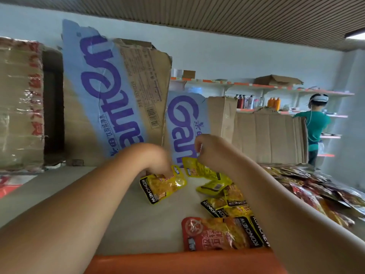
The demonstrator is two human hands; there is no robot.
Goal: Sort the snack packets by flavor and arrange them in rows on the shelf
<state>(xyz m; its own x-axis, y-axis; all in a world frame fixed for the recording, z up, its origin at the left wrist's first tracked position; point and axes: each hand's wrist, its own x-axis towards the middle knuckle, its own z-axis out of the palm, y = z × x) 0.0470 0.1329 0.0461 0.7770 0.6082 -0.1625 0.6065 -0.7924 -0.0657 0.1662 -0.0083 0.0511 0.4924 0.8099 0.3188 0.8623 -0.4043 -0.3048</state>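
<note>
My left hand (152, 159) reaches down onto a yellow snack packet (164, 186) lying on the pale shelf (138, 218), its fingers curled on the packet's top edge. My right hand (209, 149) is raised with curled fingers and pinches the top of another yellow packet (197, 169), which hangs tilted below it. More yellow packets (227, 200) lie in a loose cluster under my right forearm. A red-orange packet (209, 234) lies at the shelf's front. A heap of dark red and brown packets (316, 188) is spread at the right.
Cardboard boxes with blue and purple print (110, 95) stand against the back of the shelf, a taped box (19, 103) at far left. An orange shelf edge (177, 262) runs along the front. A person in a teal shirt (316, 125) stands at far shelves with bottles (256, 101).
</note>
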